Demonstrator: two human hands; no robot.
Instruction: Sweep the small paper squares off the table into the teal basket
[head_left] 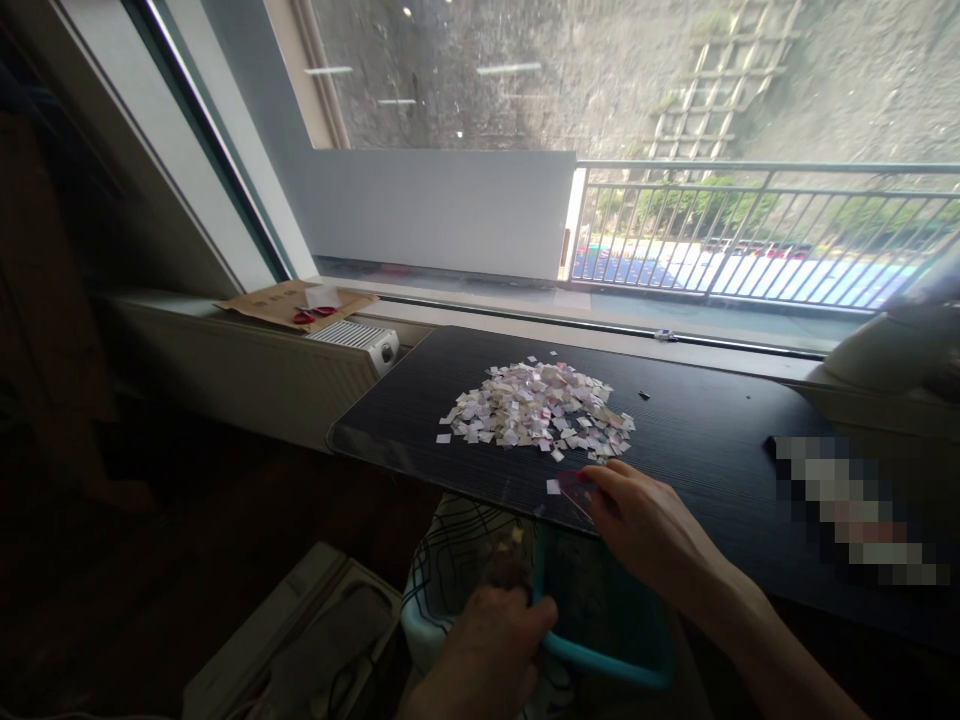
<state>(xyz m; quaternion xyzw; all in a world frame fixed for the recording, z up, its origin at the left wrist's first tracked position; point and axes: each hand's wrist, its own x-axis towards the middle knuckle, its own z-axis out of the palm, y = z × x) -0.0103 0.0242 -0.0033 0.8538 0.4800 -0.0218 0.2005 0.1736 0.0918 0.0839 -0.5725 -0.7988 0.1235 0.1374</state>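
My left hand (491,640) is closed round the near-left rim of a teal plastic container (600,660), below the front edge of the dark table (375,425). My right hand (630,505) pinches a thin, see-through pinkish piece of plastic (576,492) at the table's front edge. A single white paper square (553,487) lies beside that piece's left side. Just beyond, many small pale paper squares (525,405) form a loose heap on the tabletop. The fingertips of my left hand are partly hidden by the rim and shadow.
A brown paper envelope (262,300) with red-handled scissors (315,314) lies on the sill at left, by a white radiator (352,340). Under the table stand a checked bag (450,545) and an open box (300,640). A blurred-out object (855,515) lies at right.
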